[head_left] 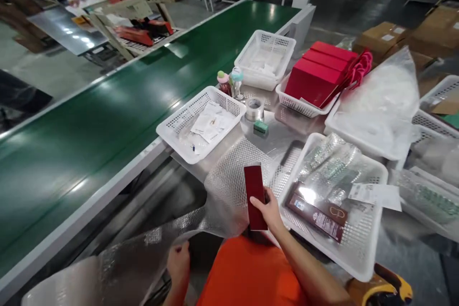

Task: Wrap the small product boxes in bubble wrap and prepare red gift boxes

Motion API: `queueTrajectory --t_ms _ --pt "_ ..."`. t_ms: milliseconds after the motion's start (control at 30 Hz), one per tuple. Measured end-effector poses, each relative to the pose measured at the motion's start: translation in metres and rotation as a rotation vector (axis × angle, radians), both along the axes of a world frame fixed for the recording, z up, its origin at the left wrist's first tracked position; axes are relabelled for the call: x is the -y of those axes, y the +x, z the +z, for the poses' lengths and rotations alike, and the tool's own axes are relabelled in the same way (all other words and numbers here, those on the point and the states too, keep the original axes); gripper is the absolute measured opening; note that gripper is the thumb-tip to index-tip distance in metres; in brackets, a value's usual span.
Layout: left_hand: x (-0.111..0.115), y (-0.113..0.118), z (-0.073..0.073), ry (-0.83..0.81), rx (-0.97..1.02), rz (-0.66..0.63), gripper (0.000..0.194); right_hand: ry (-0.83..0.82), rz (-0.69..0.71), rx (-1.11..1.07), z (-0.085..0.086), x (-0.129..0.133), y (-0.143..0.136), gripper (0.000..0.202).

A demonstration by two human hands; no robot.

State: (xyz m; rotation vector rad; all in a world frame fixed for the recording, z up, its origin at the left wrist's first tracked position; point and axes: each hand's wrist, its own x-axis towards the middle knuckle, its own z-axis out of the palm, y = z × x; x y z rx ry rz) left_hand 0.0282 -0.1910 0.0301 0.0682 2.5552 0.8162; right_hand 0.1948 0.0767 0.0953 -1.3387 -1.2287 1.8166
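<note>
In my right hand is a slim dark red box, held upright with the thumb across its near face. My left hand, low on the left, is closed at the edge of a sheet of bubble wrap. That sheet runs from a roll at the lower left up onto the metal table, passing behind the red box. Right of my right hand, a white basket holds a brown printed box, several bubble-wrapped packs and a white paper slip.
A green conveyor belt runs along the left. On the table stand a tape roll, a small green box, a white basket with papers, an upper white basket and red gift bags. Cartons lie behind at right.
</note>
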Motion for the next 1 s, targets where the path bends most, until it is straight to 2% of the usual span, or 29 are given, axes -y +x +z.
queueTrajectory --t_ms 67,133,167,233,267,333,400,467,533,600,700,767,833,933,1000 --pt "-0.036 -0.023 0.015 -0.062 -0.235 -0.171 0.031 0.03 -0.029 0.101 -0.014 -0.002 -0.01 0.051" --pt "-0.087 -0.036 0.019 0.091 -0.289 -0.549 0.036 0.079 -0.052 0.194 -0.029 -0.012 -0.019 0.052" --pt "-0.114 -0.039 0.017 0.16 -0.285 -0.723 0.041 0.096 -0.068 0.233 -0.037 -0.018 -0.024 0.053" --pt "-0.162 -0.035 0.004 0.112 -0.253 -0.98 0.054 0.107 -0.095 0.316 -0.052 -0.029 -0.031 0.054" --pt "-0.18 -0.031 -0.005 0.034 -0.212 -1.056 0.062 0.107 -0.102 0.366 -0.058 -0.033 -0.034 0.054" --pt "-0.204 -0.022 -0.024 -0.122 -0.153 -1.132 0.079 0.104 -0.098 0.466 -0.067 -0.04 -0.035 0.054" --pt "-0.213 -0.017 -0.04 -0.202 -0.146 -1.162 0.092 0.09 -0.065 0.53 -0.067 -0.046 -0.032 0.054" --pt "-0.218 -0.019 -0.05 -0.204 -0.176 -1.214 0.1 0.089 -0.024 0.576 -0.059 -0.053 -0.028 0.053" --pt "-0.223 -0.027 -0.053 -0.179 -0.19 -1.295 0.103 0.16 0.034 0.669 -0.044 -0.064 -0.028 0.051" --pt "-0.231 -0.037 -0.052 -0.156 -0.193 -1.366 0.104 0.3 0.127 0.825 -0.029 -0.08 -0.036 0.05" --pt "-0.238 -0.048 -0.051 -0.122 -0.2 -1.422 0.103 0.514 0.332 1.081 -0.02 -0.104 -0.061 0.052" --pt "-0.236 -0.05 -0.053 -0.079 -0.222 -1.431 0.102 0.601 0.459 1.21 -0.024 -0.111 -0.079 0.053" --pt "-0.232 -0.049 -0.055 -0.052 -0.272 -1.388 0.101 0.638 0.562 1.284 -0.034 -0.109 -0.091 0.053" --pt "-0.224 -0.045 -0.056 -0.07 -0.328 -1.305 0.092 0.663 0.656 1.317 -0.051 -0.096 -0.094 0.05" --pt "-0.218 -0.04 -0.053 -0.088 -0.339 -1.298 0.081 0.668 0.674 1.321 -0.06 -0.087 -0.091 0.05"
